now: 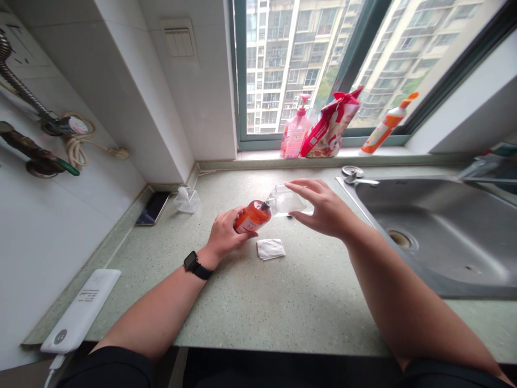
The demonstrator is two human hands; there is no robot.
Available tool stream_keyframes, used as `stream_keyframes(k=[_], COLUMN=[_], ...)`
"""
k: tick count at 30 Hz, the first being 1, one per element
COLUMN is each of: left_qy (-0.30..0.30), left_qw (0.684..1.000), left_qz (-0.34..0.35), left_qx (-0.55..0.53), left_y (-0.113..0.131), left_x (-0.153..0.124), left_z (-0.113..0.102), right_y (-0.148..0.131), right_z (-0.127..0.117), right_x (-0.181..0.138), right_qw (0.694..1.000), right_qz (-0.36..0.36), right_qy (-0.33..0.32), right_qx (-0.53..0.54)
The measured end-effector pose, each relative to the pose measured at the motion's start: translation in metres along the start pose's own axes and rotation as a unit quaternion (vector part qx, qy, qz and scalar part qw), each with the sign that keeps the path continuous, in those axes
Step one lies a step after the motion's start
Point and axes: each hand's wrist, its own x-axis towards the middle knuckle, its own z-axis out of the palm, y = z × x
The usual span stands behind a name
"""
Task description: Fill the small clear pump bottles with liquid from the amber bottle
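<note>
My left hand (224,234), with a black watch on its wrist, is wrapped round a small orange bottle (253,215) tipped on its side above the green counter (283,302). The bottle's neck points into a small clear container (287,200) that my right hand (323,207) grips between thumb and fingers. A folded white tissue (270,248) lies on the counter just below both hands.
A steel sink (436,231) fills the right side. On the window sill stand a pink pump bottle (296,132), a red pouch (331,126) and an orange bottle (388,125). A phone (152,208) and a clear plastic piece (188,199) lie at the left; a white power bank (81,311) sits near the front edge.
</note>
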Motion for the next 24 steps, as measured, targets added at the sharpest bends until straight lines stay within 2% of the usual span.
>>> stream_keyframes(k=[24], left_qy=[-0.005], left_qw=[1.000], left_qz=[-0.001], left_qx=[-0.001], left_y=[0.0002], left_x=[0.0001], left_z=[-0.0002], right_y=[-0.0015], right_z=[-0.0005], right_x=[-0.0001], right_qw=[1.000], right_qz=[-0.002], right_qy=[0.000], right_qx=[-0.008])
